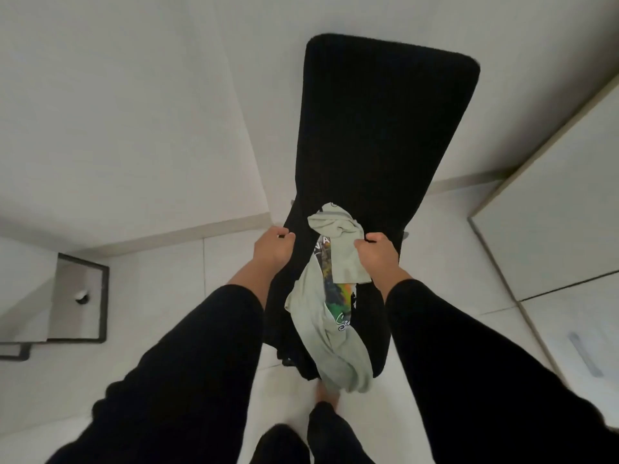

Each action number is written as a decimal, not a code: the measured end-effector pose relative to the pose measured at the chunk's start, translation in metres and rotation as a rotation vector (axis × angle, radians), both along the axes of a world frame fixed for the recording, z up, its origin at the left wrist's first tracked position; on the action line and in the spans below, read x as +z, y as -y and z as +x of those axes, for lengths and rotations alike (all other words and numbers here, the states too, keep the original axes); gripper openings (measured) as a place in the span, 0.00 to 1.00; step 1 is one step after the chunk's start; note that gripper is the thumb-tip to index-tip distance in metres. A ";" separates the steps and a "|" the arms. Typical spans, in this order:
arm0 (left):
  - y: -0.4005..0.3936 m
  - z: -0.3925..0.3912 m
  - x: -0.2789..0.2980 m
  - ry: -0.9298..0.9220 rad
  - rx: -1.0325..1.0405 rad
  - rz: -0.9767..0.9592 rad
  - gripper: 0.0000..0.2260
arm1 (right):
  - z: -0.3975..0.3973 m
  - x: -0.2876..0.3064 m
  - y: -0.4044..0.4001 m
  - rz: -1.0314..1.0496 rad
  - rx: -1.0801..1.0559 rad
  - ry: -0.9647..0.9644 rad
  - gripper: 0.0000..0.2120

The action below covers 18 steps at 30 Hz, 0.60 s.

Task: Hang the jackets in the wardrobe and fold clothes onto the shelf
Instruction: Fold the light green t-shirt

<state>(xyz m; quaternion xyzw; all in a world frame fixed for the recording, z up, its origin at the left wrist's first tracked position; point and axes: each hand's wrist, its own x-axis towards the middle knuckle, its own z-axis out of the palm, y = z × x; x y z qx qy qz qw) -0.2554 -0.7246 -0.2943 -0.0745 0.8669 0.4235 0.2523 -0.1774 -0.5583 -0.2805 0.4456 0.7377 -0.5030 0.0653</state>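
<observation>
A big black garment [378, 128] is held up in the air in front of the person. It is long and flat. Its long way runs from the hands up and away toward the white wall [117, 95], and its far end is wide with round corners. The near end hangs down toward the floor [174, 272].

A pale green T-shirt [330, 316] with a bright printed picture lies over the near part of the black garment. It is bunched up. It runs the same long way as the black garment, and its low end droops down by a bare foot [326, 395].

The left hand [273, 251] is closed on the left edge of the black garment. The right hand [378, 254] is closed on its right edge and pinches a fold of the T-shirt too. The two hands are apart, one on each side of the T-shirt. Both arms wear black sleeves [201, 363].

To the right of the black garment stands a white wardrobe [552, 212] with a pale wood edge. To the left of the black garment, low by the floor, is a small dark-framed stand [80, 299].
</observation>
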 end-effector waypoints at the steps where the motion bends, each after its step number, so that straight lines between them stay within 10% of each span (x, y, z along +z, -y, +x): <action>1: -0.004 -0.010 -0.010 0.016 -0.001 -0.023 0.11 | -0.012 -0.009 -0.001 -0.004 0.001 0.023 0.20; 18: -0.114 -0.149 -0.174 0.183 -0.112 -0.168 0.24 | -0.149 -0.174 -0.049 -0.091 -0.138 0.155 0.26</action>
